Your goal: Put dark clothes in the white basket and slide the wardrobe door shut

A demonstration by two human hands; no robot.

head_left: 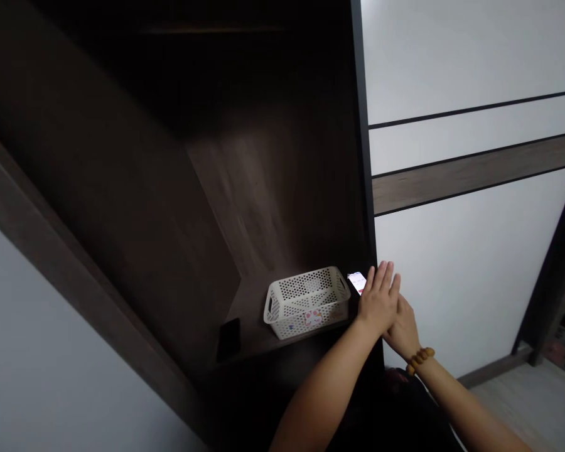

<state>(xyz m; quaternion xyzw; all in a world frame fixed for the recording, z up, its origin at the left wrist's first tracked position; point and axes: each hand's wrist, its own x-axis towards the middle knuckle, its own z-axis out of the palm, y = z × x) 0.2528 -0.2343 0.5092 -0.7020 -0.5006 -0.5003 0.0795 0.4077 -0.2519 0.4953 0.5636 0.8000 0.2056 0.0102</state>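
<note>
My left hand [379,306] is stretched out with its fingers extended and slightly apart, at the right front edge of the shelf. It lies across my right hand [403,323], which wears a beaded bracelet [420,360] at the wrist. The right hand's fingers are hidden behind the left. Just beyond my left fingertips is a phone [356,281] with a lit screen, its lower part covered by the hand. Whether either hand touches the phone cannot be made out. To the left, a white perforated plastic basket [282,328] with a cartoon sticker sits on the shelf.
A dark flat object like a phone [229,339] lies at the shelf's left end. The niche has dark wood walls [263,188] and a black upright edge [368,188]. White panels [452,263] with a wood strip stand on the right. Floor [522,395] shows at lower right.
</note>
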